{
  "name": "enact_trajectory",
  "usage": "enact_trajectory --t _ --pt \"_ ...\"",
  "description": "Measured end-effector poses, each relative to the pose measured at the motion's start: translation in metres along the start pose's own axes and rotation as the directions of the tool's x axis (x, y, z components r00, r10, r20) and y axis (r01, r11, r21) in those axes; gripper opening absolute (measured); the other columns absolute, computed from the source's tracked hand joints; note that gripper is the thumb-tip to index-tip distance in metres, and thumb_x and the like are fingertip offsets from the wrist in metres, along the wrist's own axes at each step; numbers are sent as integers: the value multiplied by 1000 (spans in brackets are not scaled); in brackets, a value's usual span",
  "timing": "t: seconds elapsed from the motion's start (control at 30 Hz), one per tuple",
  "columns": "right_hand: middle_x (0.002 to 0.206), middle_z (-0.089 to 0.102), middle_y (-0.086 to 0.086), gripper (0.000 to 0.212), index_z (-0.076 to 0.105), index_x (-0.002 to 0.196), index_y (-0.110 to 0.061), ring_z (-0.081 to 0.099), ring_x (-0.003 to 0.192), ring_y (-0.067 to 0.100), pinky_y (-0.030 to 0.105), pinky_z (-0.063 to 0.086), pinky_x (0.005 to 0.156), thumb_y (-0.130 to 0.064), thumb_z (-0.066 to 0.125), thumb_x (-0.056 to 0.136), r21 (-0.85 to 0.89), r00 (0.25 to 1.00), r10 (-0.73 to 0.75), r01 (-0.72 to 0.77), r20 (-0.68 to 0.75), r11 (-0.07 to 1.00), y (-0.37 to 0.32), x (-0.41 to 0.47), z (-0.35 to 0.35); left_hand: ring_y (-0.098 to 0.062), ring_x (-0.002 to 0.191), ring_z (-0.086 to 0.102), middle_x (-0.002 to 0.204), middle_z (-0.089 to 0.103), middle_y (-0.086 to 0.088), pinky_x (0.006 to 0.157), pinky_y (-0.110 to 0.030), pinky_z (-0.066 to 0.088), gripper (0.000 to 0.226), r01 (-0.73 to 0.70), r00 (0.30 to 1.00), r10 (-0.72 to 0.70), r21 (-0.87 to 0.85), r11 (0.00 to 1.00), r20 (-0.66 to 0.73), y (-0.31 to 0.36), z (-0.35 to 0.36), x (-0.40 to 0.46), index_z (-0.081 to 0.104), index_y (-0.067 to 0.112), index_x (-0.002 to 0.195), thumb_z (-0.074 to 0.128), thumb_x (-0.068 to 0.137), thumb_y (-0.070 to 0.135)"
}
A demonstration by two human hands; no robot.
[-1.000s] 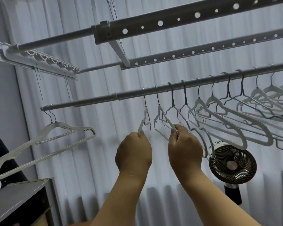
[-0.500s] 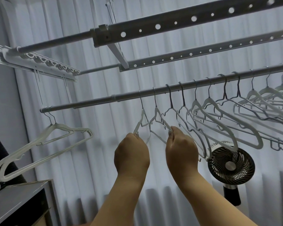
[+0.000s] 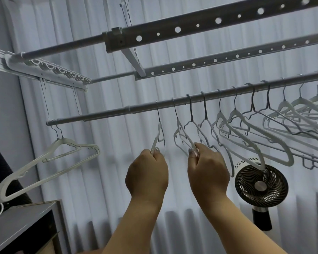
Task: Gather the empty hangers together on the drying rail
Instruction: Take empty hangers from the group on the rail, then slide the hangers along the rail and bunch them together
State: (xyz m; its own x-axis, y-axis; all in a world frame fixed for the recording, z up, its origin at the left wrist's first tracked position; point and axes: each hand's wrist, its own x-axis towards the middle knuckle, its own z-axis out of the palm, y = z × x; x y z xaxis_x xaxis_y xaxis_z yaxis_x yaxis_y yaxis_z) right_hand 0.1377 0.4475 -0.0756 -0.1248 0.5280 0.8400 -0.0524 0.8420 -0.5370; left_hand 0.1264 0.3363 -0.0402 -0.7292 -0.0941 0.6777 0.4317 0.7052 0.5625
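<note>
While both hands are raised under the lowest bar, notes run left to right.

Far-left pair (image 3: 50, 158): two white plastic hangers hooked near the rail's left end, well apart from the rest; untouched.

Drying rail (image 3: 103, 114): smooth round metal tube, sloping up to the right in this view. Wire hooks should slide along it with little drag, judging by the finish.

Left hand (image 3: 147, 176): fingers curled round the ribbed lower end of a single white hanger (image 3: 159, 135), which hangs edge-on from the rail.

Right hand (image 3: 207, 173): thumb and fingers pinch the ribbed shoulder of the next white hanger (image 3: 182, 138), just beside the left one, hook on the rail.

Main cluster (image 3: 255, 136): many empty hangers, white plastic and grey wire, crowded along the right stretch, arms overlapping.

Handling, judged: light, stiff frames, thin arms likely to flex a little. Ribbed shoulder sections give good grip; smooth parts look slicker. Take hold low on the shoulder, or up at the neck for closer control of the hook.

Risk, judged: lower notches and small hooks could snag neighbouring arms when pushed together; a sideways tug from the tip may swing the frame rather than slide the hook.

Fan (image 3: 261, 186): stands behind and below the cluster, near the right forearm.
</note>
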Motion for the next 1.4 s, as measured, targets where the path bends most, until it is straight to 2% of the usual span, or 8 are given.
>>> enact_trajectory --t 0.17,0.3,0.47,0.77,0.97,1.13,1.23,1.4 --pt "90 61 13 31 67 106 -6 60 93 36 38 52 72 -19 73 78 -22 997 -3 2 -72 1000 0 -11 -8 -24 73 59 80 63 -1 64 -30 51 42 -31 999 31 31 999 -28 -4 0 -1 61 16 85 32 98 44" --pt "90 58 11 33 66 105 -7 56 86 26 11 24 78 -31 56 85 83 991 -36 47 -130 995 -25 -18 -17 -20 77 57 94 59 -2 68 -28 52 44 -64 991 68 31 997 -114 -12 -9 0 64 16 97 31 98 46" --pt "85 61 -1 33 65 99 -13 51 77 11 4 30 74 -38 47 85 351 996 -75 90 -56 932 -76 -35 -17 -19 86 57 102 61 -6 71 -25 46 47 -61 978 64 21 998 -198 -40 -35 14 66 14 105 31 98 45" --pt "79 56 -15 22 58 97 -25 52 76 5 15 37 60 -41 44 92 519 896 -155 -94 415 850 -150 -82 34 -36 94 54 105 59 -16 84 -39 47 42 87 959 -60 85 993 -278 -124 -105 46 65 10 87 33 97 37" --pt "80 61 -11 16 52 90 -26 56 77 7 23 41 64 -37 42 96 587 724 -185 -353 664 728 -201 -102 79 -40 107 50 119 54 -22 96 -43 40 40 253 912 -225 37 967 -342 -181 -149 77 65 7 110 35 94 29" --pt "101 63 -2 28 54 106 -21 59 98 17 37 47 91 -42 38 96 528 538 -188 -595 822 607 -238 -117 120 -32 80 51 92 57 -14 70 -35 39 31 458 863 -485 -187 869 -141 -225 -160 109 57 0 92 32 94 21" --pt "107 60 -2 33 52 114 -18 55 103 17 33 43 92 -42 36 97 481 452 -203 -669 869 567 -246 -122 132 -25 79 51 91 55 -10 70 -34 37 25 551 814 -579 -373 746 45 -239 -154 116 50 12 73 35 90 24" --pt "123 57 2 44 46 129 -16 52 113 20 34 40 98 -43 36 96 424 389 -200 -663 899 617 -252 -127 147 -24 93 57 107 61 -6 76 -35 42 22 616 774 -597 -464 636 210 -246 -143 122 55 12 103 39 94 23"
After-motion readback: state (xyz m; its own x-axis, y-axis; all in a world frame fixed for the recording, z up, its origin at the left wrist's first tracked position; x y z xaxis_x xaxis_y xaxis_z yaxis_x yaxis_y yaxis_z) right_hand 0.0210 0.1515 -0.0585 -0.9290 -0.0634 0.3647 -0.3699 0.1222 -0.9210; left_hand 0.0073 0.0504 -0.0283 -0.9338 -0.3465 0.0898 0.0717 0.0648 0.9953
